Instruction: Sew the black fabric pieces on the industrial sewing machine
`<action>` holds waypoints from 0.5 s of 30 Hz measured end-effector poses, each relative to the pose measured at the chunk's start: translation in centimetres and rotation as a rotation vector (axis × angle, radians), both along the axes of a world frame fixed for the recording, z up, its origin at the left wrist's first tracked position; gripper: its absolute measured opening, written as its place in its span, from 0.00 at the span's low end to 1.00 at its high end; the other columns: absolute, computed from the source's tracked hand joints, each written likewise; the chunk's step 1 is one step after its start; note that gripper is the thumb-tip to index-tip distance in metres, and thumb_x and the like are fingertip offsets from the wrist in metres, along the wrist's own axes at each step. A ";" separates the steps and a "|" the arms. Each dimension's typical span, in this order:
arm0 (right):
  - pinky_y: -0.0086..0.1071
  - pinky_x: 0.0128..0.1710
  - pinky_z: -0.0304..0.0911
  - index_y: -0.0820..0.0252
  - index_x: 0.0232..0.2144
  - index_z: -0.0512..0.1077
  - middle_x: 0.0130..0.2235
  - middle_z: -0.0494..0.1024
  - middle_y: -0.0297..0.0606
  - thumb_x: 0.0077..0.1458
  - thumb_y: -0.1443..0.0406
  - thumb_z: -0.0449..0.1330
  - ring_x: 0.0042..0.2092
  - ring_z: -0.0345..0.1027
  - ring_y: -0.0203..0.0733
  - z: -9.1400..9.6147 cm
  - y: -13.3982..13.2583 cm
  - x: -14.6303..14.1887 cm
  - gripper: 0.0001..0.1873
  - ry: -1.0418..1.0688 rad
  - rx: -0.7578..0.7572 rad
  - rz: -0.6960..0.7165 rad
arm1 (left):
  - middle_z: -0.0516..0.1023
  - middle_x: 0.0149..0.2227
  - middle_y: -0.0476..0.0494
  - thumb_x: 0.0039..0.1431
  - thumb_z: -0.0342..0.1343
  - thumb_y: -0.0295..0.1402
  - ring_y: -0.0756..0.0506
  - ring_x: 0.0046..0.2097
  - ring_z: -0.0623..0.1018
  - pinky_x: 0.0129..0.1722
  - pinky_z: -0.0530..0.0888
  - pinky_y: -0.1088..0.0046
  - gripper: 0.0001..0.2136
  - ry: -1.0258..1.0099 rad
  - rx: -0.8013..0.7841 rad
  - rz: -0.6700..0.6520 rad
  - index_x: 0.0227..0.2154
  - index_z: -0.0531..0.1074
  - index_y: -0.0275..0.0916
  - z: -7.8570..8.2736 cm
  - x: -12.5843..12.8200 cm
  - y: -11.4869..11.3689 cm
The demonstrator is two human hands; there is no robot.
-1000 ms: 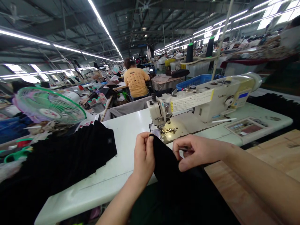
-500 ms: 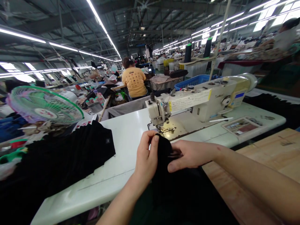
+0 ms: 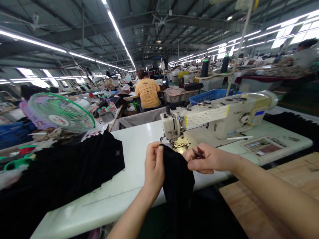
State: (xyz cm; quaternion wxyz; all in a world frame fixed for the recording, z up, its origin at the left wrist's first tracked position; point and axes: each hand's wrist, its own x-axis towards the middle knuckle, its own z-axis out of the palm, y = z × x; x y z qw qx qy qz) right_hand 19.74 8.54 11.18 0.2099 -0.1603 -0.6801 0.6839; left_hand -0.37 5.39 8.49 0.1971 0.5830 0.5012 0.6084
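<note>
Fingers of the left hand (image 3: 154,166), raised at the wrist, pinch the top corner of black cloth (image 3: 175,172) hanging at the front of the bench (image 3: 136,141), before the sewing machine (image 3: 221,122). The right hand (image 3: 211,159), forearm slanting in from the right, curls round dark-bladed snips (image 3: 198,153) beside the cloth's right edge.

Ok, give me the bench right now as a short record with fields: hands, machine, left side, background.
Left hand: pinches the top edge of a black cloth
Right hand: holds metal snips, fingertips at the cloth's right edge; whether they grip it is unclear
Machine: sewing machine on the pale table, beyond the hands
Left side: black fabric pile with a small label; green-rimmed fan behind it
Background: seated person in a yellow shirt, back turned; blue basket behind the machine
</note>
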 end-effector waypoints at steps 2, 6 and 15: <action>0.23 0.14 0.42 0.61 0.28 0.64 0.14 0.54 0.18 0.56 0.53 0.64 0.14 0.45 0.25 0.1 0.2 -0.1 0.19 0.012 -0.074 0.032 | 0.71 0.30 0.50 0.65 0.51 0.43 0.49 0.33 0.72 0.35 0.70 0.74 0.11 -0.030 -0.053 -0.113 0.35 0.68 0.41 0.1 0.2 -0.2; 0.21 0.14 0.41 0.63 0.29 0.67 0.15 0.56 0.19 0.54 0.51 0.66 0.15 0.45 0.24 -0.2 0.3 -0.1 0.21 -0.020 -0.161 0.125 | 0.71 0.31 0.50 0.64 0.51 0.43 0.48 0.33 0.72 0.35 0.70 0.74 0.11 -0.067 -0.092 -0.187 0.35 0.68 0.41 0.0 0.4 -0.4; 0.23 0.17 0.47 0.66 0.30 0.73 0.26 0.65 0.29 0.52 0.54 0.67 0.20 0.54 0.25 -0.2 0.1 0.8 0.19 -0.177 0.038 0.104 | 0.70 0.29 0.51 0.65 0.51 0.40 0.49 0.32 0.72 0.33 0.69 0.74 0.09 -0.112 -0.087 -0.187 0.34 0.67 0.41 -0.2 -0.1 0.0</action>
